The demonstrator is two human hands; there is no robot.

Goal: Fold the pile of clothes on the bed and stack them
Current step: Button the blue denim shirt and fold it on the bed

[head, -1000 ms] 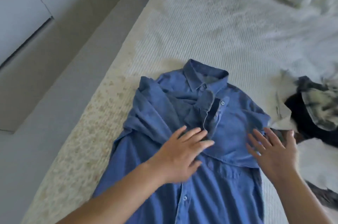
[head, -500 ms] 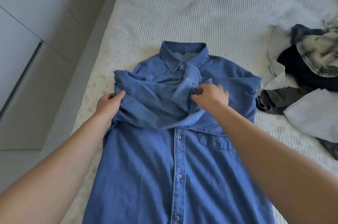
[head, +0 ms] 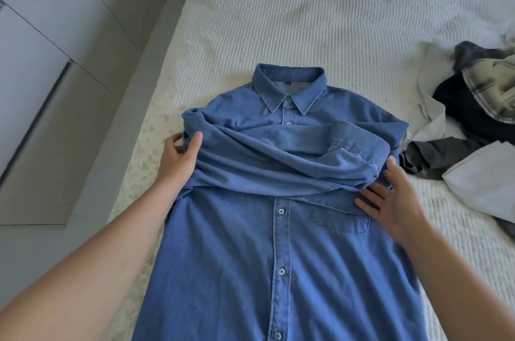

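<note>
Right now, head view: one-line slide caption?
Hands smooth sleeves folded across blue denim shirt on bed; unfolded clothes pile beside.

the denim shirt point(head: 250, 257) runs off the bottom edge, so you can't see its hem. below its collar, the folded sleeves hide the upper chest. right of the shirt, the pile of clothes point(head: 473, 123) is cut by the frame edge. your left hand point(head: 178, 156) has fingers tucked behind the shirt's shoulder fold.

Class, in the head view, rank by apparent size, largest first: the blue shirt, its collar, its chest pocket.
1. Blue shirt
2. and 3. Collar and chest pocket: these look alike, and the pocket lies nearer the camera, so unranked.
</note>
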